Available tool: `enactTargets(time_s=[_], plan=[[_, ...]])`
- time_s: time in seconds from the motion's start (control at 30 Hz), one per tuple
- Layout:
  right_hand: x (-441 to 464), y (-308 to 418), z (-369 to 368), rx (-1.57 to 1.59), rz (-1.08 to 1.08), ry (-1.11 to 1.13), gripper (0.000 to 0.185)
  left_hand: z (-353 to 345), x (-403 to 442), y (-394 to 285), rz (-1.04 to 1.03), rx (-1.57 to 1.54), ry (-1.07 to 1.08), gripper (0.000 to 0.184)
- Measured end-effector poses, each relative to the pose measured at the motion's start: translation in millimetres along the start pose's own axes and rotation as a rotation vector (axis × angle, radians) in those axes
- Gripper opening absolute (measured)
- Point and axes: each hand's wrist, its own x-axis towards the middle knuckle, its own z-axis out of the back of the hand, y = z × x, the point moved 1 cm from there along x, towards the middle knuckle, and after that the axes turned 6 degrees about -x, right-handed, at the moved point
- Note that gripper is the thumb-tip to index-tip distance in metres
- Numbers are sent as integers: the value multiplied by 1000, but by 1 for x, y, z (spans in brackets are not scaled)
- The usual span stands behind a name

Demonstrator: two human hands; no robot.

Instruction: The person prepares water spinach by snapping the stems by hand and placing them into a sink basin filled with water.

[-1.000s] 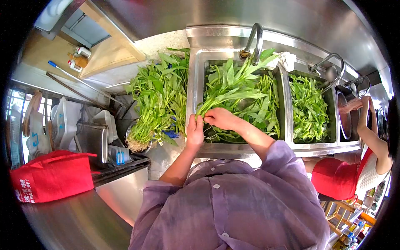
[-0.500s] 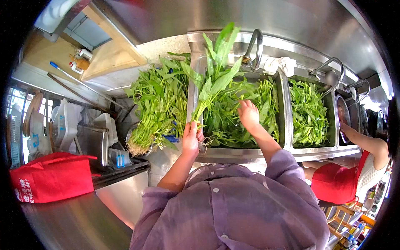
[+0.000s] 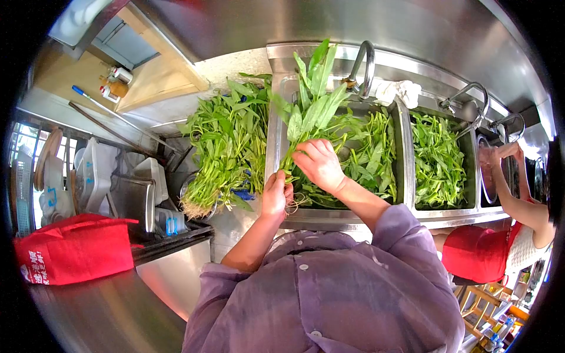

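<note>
My left hand (image 3: 275,197) is closed round the lower stems of a bunch of water spinach (image 3: 318,115), with thin roots trailing below the fingers. The bunch stands upright over the left sink basin (image 3: 329,219), its leaves pointing away from me. My right hand (image 3: 321,167) reaches across to the bunch, its fingers curled at the stems above my left hand; the fingertips are partly hidden. Beneath my hands, loose water spinach leaves and stems (image 3: 374,144) lie in the basin.
A rooted heap of water spinach (image 3: 226,135) lies left of the sink. Cut greens (image 3: 438,159) fill the middle basin. Curved faucets (image 3: 368,70) and a white cloth (image 3: 398,92) line the back. At right, a person in a red apron (image 3: 474,253) works; a red bag (image 3: 76,250) sits left.
My right hand has moved left from over the basin to the stems of the bunch. The other person's hands have risen near the far-right faucet.
</note>
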Motion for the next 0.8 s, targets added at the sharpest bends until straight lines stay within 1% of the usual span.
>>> enactTargets(time_s=[0.07,0.13,0.27,0.33,0.37,0.4,0.47,0.5,0.57,0.6,0.63,0.67,0.7,0.73,0.77,0.8], plan=[[2,0,-1,14,30,27,22,1,1,1,-7,38,9,26],[4,-1,-3,21,109,44,21,2,0,2,-11,79,21,26],[3,-3,-2,12,165,86,18,5,-3,5,-32,132,-6,25],[-1,6,-4,-102,159,136,18,6,0,10,-49,139,-7,24],[-2,12,-6,-149,130,107,16,4,1,13,-84,74,-28,24],[-3,17,-8,-161,66,113,15,1,1,14,-119,10,-49,24],[-4,25,-15,-126,-187,191,9,-5,1,15,-105,-38,-69,23],[-6,24,-21,-127,-185,190,9,-7,1,15,-92,-84,-92,23],[-16,16,-40,400,-732,34,6,1,7,23,-111,-121,-84,22],[-25,0,-53,530,-853,-93,9,4,9,25,-128,-157,-74,22],[-32,-17,-51,514,-892,-86,8,5,7,21,-139,-119,-82,21],[-39,-30,-47,416,-913,-70,8,10,9,20,-144,-121,-84,21],[-44,-42,-40,192,-853,36,9,17,12,22,-183,-65,-116,19],[-46,-47,-29,-260,-691,143,13,21,11,22,-216,-9,-149,18],[-47,-48,-22,-316,-621,101,13,23,12,21,-299,57,-185,15],[-44,-47,-16,-371,-548,56,13,28,15,22,-301,52,-187,15]])
